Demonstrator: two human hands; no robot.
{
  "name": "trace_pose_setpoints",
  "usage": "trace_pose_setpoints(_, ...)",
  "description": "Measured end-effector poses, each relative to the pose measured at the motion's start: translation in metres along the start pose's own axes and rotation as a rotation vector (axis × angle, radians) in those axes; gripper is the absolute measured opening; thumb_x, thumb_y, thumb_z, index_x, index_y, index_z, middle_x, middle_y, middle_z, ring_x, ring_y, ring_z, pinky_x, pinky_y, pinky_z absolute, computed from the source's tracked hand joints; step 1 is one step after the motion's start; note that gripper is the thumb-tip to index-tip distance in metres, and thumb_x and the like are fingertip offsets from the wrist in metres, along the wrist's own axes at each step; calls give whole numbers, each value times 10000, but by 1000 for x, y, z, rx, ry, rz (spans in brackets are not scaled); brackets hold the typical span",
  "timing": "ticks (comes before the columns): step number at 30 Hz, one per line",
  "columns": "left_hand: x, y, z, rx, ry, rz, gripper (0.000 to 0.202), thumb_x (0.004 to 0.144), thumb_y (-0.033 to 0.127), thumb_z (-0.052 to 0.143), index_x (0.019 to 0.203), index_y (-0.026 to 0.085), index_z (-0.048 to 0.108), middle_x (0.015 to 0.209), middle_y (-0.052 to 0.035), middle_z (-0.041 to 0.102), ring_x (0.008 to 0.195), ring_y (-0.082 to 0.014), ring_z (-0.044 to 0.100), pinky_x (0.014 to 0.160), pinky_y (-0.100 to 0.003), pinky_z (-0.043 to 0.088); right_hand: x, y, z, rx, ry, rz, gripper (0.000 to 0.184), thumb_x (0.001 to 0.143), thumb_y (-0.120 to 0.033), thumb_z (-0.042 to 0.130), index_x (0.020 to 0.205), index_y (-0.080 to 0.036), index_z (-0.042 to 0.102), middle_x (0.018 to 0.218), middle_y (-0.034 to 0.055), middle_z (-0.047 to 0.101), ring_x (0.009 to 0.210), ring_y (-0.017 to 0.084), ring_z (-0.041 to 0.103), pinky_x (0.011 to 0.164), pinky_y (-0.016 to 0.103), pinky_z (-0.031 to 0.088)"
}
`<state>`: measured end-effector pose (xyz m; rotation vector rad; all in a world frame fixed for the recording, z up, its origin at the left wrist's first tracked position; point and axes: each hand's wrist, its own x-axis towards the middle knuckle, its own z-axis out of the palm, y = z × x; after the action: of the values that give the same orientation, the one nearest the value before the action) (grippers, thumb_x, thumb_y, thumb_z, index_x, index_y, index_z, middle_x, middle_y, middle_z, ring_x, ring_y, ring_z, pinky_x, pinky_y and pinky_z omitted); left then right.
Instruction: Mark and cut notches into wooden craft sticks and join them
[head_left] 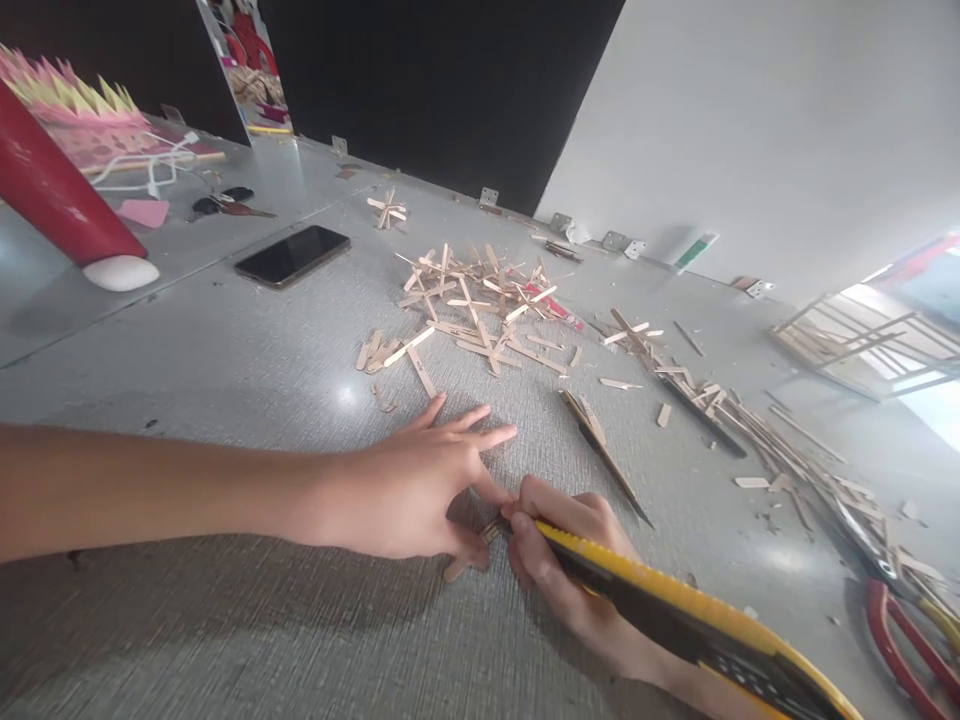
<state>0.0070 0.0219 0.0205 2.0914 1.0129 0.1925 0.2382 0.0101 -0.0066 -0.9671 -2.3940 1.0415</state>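
My left hand presses a small wooden craft stick down on the grey table, thumb and forefinger pinching it while the other fingers stretch flat. My right hand is wrapped round a yellow and black utility knife, its tip at the stick between the two hands. The blade itself is hidden by my fingers.
A heap of wooden sticks lies just beyond the hands, with more sticks and long strips trailing right. A black phone, a red tube, red-handled pliers and a stick frame lie around.
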Motion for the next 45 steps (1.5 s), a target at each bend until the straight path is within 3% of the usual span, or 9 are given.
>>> trace_pose_setpoints(11,1,-4,2,-35,4,19,266,838,318,841,1086,399,792,1731,23,165,1599,-368,-9,1188,-733,-110,-1,-1,-2,98,-41,44,330,1079,-363,381,764,-266,390,539,-62,518,402,135,435,485,328,334)
trace_pose_setpoints(17,1,-2,0,-26,-32,-27,321,850,307,815,1153,406,776,1737,19,121,1599,-348,-40,1198,-712,-119,-3,-5,2,57,1,4,285,1044,-266,425,775,-268,329,568,-82,356,416,119,355,444,307,268)
trace_pose_setpoints(20,0,-4,1,-43,-10,-3,307,863,344,812,1158,418,771,1737,42,124,1600,-355,-28,1205,-701,-127,-3,-7,1,63,-10,4,294,1064,-288,397,771,-269,368,543,-82,404,395,118,388,448,305,305)
trace_pose_setpoints(28,-1,-5,4,-17,4,1,238,861,359,828,1094,385,787,1735,13,150,1597,-369,-20,1203,-705,-116,-4,1,6,70,21,83,393,1096,-421,347,743,-265,425,473,-83,513,371,131,463,612,362,435)
trace_pose_setpoints(33,-1,-5,4,11,7,28,390,878,344,812,1233,478,722,1740,10,128,1600,-347,-23,1195,-728,-77,-7,-5,6,68,58,116,398,1095,-387,326,738,-250,434,501,-86,546,424,125,528,769,387,451)
trace_pose_setpoints(36,-4,-9,8,23,44,52,332,886,362,807,1204,433,744,1734,-6,196,1602,-373,48,1205,-738,-19,-5,-11,-4,90,97,77,303,1084,-383,376,835,-248,483,544,-81,532,437,115,476,587,306,416)
trace_pose_setpoints(39,-12,-13,15,59,122,52,168,886,334,798,1054,341,790,1656,-11,407,1566,-387,250,1236,-651,192,1,-13,-26,-100,82,-68,162,1077,-301,409,1030,-216,539,615,-66,498,472,115,403,460,264,310)
trace_pose_setpoints(42,-20,-15,21,71,210,27,184,958,242,676,1113,305,755,1523,-42,549,1469,-330,425,1162,-509,390,7,-7,-58,-548,86,-208,212,1052,-147,376,1042,-179,586,739,7,559,566,139,459,519,283,332)
trace_pose_setpoints(45,-23,-11,21,96,226,23,226,905,54,570,877,236,701,1158,-36,677,1138,-251,630,955,-380,502,10,12,-92,-923,57,-128,273,939,14,421,1032,-163,607,784,35,602,607,157,535,553,297,327)
